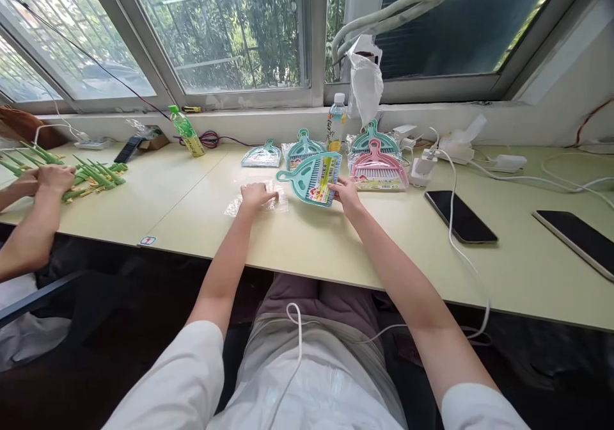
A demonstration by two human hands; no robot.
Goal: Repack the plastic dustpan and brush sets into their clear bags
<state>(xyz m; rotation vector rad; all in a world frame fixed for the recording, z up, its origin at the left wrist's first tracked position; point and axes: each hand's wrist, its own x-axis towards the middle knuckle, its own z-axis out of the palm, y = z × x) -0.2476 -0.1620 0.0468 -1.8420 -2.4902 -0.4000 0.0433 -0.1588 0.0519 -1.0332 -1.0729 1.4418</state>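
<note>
The right hand (pixel 347 196) was found closed on a teal dustpan set (pixel 314 179), its fingers gripping the right-hand edge beside the printed label (pixel 325 179); the set lay to the left of those fingers, tilted, label side toward the wearer, handle pointing left to a spot beyond the left thumb; contact between its lower edge and the table (pixel 288 241) could not be determined. The left hand (pixel 256 196) was palm down over clear plastic wrapping (pixel 233 208), thumb extended toward the right hand; the wrapping spread to both sides of the left fingers; whether they pinched it or merely rested on it could not be told.

Beyond the left fingers lay a small teal set (pixel 261 155); beyond the held set, between the two hands, a second teal set (pixel 303 147) was noted; a bottle with a white cap (pixel 336 123) stood beyond the right fingers; just to the right of those fingers lay a pink dustpan set (pixel 378 169), with another teal set behind it; well to the left of the left fingers, a co-worker's hands (pixel 56 179) were at green stalks (pixel 94 173).
</note>
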